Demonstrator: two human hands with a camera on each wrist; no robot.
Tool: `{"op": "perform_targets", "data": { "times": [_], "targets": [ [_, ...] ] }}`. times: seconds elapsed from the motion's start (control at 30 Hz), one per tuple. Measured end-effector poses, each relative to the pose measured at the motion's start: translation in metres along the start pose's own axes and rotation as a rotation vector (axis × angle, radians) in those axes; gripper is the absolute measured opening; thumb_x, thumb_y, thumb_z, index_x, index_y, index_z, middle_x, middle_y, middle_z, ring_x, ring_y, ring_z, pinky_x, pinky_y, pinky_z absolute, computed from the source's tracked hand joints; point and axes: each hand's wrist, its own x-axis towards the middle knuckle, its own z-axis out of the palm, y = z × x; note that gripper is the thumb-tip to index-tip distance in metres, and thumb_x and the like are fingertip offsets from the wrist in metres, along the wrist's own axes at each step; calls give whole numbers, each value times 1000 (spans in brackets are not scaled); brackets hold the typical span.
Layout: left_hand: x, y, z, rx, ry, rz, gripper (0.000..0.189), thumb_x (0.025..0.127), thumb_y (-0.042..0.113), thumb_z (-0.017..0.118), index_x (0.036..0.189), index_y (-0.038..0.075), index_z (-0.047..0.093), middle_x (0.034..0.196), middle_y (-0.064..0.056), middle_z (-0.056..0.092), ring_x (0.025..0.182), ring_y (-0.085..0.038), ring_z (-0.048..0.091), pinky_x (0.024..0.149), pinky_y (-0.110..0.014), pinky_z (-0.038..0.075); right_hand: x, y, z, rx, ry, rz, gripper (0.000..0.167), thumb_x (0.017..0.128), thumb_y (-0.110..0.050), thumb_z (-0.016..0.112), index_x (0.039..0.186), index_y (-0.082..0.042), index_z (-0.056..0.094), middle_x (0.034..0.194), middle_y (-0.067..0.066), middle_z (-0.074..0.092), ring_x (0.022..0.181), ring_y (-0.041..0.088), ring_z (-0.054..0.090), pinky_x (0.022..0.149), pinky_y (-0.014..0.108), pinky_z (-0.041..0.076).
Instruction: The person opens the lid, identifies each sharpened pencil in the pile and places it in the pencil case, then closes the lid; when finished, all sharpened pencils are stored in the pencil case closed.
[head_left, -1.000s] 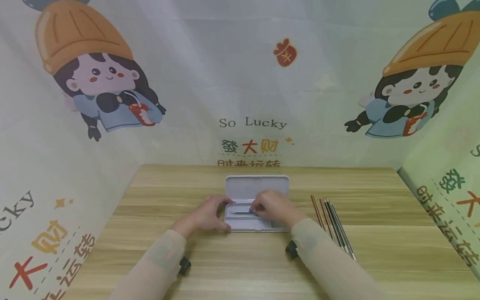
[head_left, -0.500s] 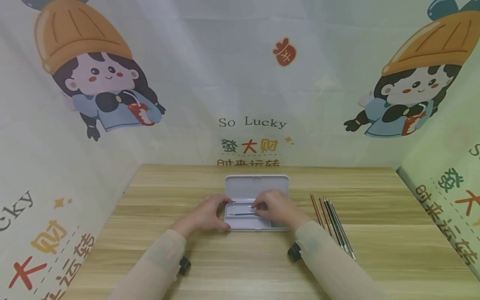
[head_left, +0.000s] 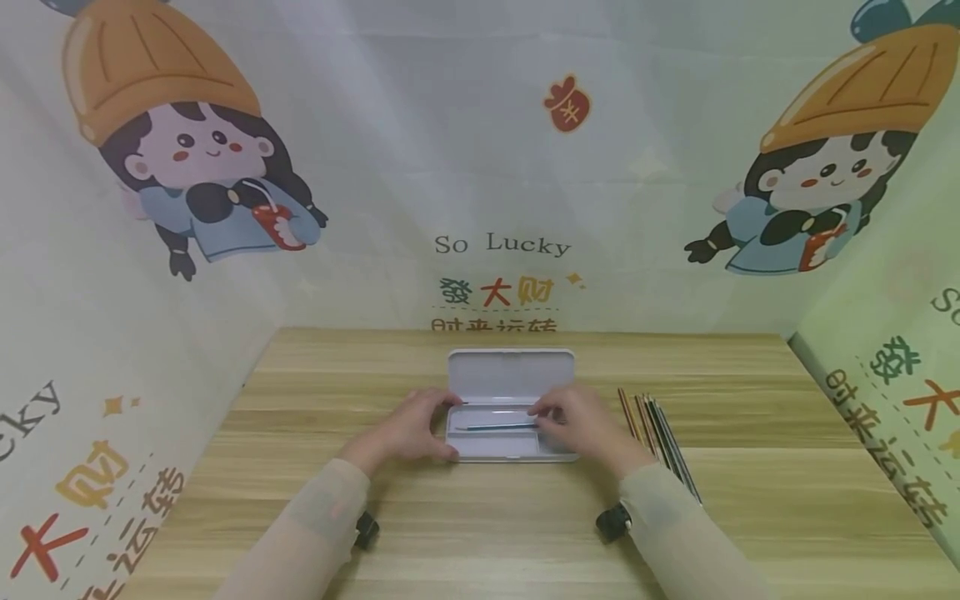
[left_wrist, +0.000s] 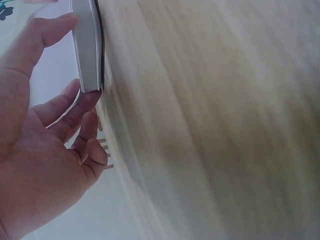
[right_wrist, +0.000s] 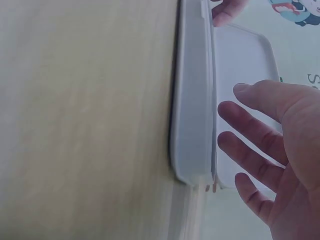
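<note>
A white hinged pencil case lies on the table with its lid raised at the back. Inside, in the long rear compartment, is one slim blue-grey pencil. My left hand grips the left end of the case, thumb at the front corner and fingers toward the hinge side. Over the right part of the case hovers my right hand, partly covering that end. The right wrist view shows its fingertips spread apart with nothing between them, beside the case wall.
Several pencils lie side by side to the right of the case, partly behind the right forearm. The wooden table reaches back to a printed cloth backdrop.
My right hand has drawn back to the right from the pencil and let go of it, so more of the pencil shows in the case. The left hand stays at the case's left end.
</note>
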Motion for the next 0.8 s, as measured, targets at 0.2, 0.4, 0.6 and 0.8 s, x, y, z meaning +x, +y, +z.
{"op": "perform_targets", "data": {
  "times": [0.2,0.4,0.6,0.8],
  "targets": [
    [-2,-1,-1,-3,-9,-24,81,67,20,94,139,7,58,147,-15,58,138,-36,48,122,-53,36,-13,4,-5,-4,1,31,16,92,-17,75,107,-15,79,94,-6,74,84,8,64,78,29,57],
    [-1,-1,0,-7,-16,-14,81,66,21,94,138,7,58,147,-15,58,137,-36,48,121,-53,37,-27,16,-16,-28,51,70,19,92,-15,74,110,-14,78,95,-4,76,83,9,67,76,31,59],
    [1,1,-2,-14,-14,-12,80,67,21,94,137,7,59,146,-16,58,137,-37,49,121,-53,37,-39,30,-29,-25,90,75,21,92,-14,74,112,-14,78,95,-2,77,81,10,67,72,29,58],
    [2,3,-5,-14,-25,-11,80,67,22,95,137,6,59,147,-17,57,138,-38,48,122,-53,36,-50,45,-39,10,91,87,23,92,-9,73,115,-10,77,98,2,77,82,9,65,73,27,57]
  ]
}}
